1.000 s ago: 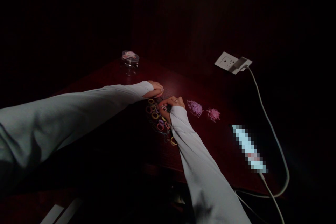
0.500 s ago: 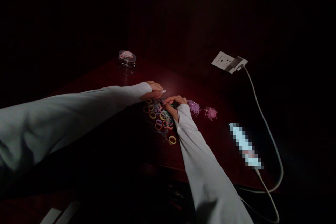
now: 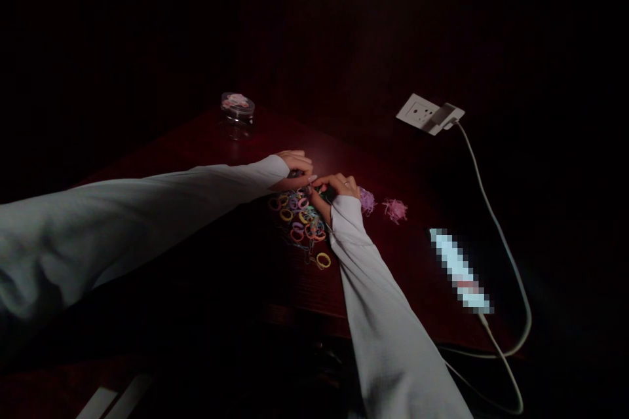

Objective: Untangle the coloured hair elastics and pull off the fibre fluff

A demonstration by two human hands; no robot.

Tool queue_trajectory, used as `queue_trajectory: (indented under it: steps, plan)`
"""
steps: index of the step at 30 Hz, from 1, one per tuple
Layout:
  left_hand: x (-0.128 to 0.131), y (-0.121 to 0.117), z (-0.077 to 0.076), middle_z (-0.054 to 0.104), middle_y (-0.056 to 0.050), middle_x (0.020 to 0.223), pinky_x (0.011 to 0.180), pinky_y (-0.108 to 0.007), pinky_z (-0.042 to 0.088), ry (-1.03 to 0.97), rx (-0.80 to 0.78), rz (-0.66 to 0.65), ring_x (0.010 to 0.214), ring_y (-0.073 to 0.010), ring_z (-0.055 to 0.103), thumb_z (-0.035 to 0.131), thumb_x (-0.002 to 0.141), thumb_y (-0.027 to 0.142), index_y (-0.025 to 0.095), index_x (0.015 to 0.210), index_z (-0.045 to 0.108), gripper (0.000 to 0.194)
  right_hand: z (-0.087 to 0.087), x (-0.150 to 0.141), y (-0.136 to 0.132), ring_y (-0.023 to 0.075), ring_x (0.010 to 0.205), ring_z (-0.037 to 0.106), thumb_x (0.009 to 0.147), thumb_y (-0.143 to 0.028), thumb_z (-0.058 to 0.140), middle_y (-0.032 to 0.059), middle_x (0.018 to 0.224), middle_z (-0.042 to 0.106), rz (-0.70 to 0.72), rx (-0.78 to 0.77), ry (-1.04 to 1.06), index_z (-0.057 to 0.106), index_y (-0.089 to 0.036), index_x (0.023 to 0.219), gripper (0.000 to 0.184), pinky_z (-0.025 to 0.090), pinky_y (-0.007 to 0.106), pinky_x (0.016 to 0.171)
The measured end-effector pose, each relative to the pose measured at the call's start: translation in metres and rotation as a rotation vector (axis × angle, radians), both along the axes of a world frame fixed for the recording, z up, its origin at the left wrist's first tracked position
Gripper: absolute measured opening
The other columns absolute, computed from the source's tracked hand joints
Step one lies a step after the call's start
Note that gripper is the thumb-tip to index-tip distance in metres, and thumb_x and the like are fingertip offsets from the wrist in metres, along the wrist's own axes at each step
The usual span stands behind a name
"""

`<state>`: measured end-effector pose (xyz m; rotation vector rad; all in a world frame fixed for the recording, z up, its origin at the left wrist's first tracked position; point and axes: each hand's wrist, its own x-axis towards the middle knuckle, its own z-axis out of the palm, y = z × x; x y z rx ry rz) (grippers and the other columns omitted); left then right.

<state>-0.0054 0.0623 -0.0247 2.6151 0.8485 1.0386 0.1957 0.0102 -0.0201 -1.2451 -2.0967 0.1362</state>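
My left hand (image 3: 296, 169) and my right hand (image 3: 338, 188) meet fingertip to fingertip above a pile of colourful hair ties (image 3: 299, 213). Thumb and fingers of both hands are pinched together. What lies between the fingertips is too small and dim to make out. Yellow, pink, orange and purple rings are mixed with thin elastic strands in the pile. Closest to the table's near edge lies a single yellow hair tie (image 3: 323, 260). Just beyond my right wrist sits a purple bundle of thin bands (image 3: 366, 201), and right of it a pink bundle (image 3: 395, 210).
A clear round jar (image 3: 237, 116) with a decorated lid stands at the back left of the dark red table (image 3: 314, 288). To the right lies a phone (image 3: 460, 272), its screen blurred, with a white cable (image 3: 496, 222) running to a charger in a wall socket (image 3: 417, 112).
Both hands have shifted slightly to the right, and their fingertips have drawn closer together. The pile has stayed largely in place.
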Motion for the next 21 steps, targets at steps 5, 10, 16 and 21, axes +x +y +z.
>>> queue_trajectory:
  steps: [5, 10, 16, 21]
  plan:
    - [-0.004, -0.010, 0.012, 0.057, -0.001, 0.071, 0.078, -0.031, 0.040, -0.045, -0.040, -0.012, 0.072, -0.0173, 0.046, 0.046, 0.098, 0.041, 0.020, 0.068, 0.053, 0.037, 0.009, 0.005, -0.005, 0.0239, 0.097, 0.059, 0.090, -0.040, 0.063, 0.0033, 0.102, 0.070, 0.020, -0.043, 0.181, 0.069, -0.029, 0.122, 0.034, 0.044, 0.037, 0.090]
    - [-0.003, -0.013, 0.013, 0.062, -0.003, 0.074, 0.081, -0.032, 0.042, -0.065, -0.029, -0.044, 0.075, -0.0178, 0.050, 0.048, 0.099, 0.038, 0.020, 0.069, 0.059, 0.036, 0.010, 0.006, -0.002, 0.0214, 0.095, 0.060, 0.101, -0.044, 0.046, 0.0032, 0.095, 0.072, 0.021, -0.104, 0.297, 0.075, -0.026, 0.092, 0.036, 0.043, 0.036, 0.094]
    - [-0.001, -0.014, 0.014, 0.065, -0.004, 0.078, 0.080, -0.032, 0.042, -0.049, -0.005, -0.032, 0.076, -0.0183, 0.052, 0.047, 0.099, 0.041, 0.020, 0.072, 0.061, 0.037, 0.009, 0.005, 0.000, 0.0208, 0.090, 0.058, 0.100, -0.055, 0.051, 0.0021, 0.084, 0.067, 0.003, -0.101, 0.228, 0.073, -0.025, 0.079, 0.043, 0.042, 0.033, 0.088]
    - [-0.001, -0.013, 0.011, 0.063, -0.003, 0.075, 0.078, -0.031, 0.040, -0.073, 0.042, -0.030, 0.074, -0.0176, 0.051, 0.047, 0.099, 0.039, 0.020, 0.071, 0.060, 0.036, 0.007, 0.006, 0.000, 0.0190, 0.085, 0.058, 0.098, -0.054, 0.058, 0.0004, 0.083, 0.068, 0.043, -0.066, 0.216, 0.075, -0.025, 0.082, 0.037, 0.041, 0.034, 0.089]
